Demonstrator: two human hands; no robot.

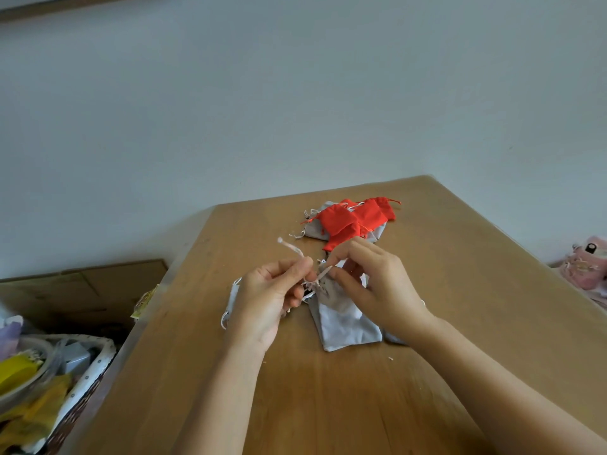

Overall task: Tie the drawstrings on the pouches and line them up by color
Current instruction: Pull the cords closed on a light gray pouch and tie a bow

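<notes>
A grey pouch [345, 326] lies on the wooden table [295, 399] under my hands, its gathered neck lifted toward my fingers. My left hand [266, 300] pinches one pale drawstring [292, 249], whose end sticks up and to the left. My right hand [374, 284] pinches the other string end just right of the neck. A second grey pouch [231, 302] peeks out from behind my left hand. Farther back sits a heap of red pouches [348, 221] on top of grey pouches [313, 229].
A basket [88, 379] with yellow cloth and odds and ends stands left of the table, below a cardboard box [82, 290]. Pink items [588, 267] lie past the table's right edge. A white wall rises behind.
</notes>
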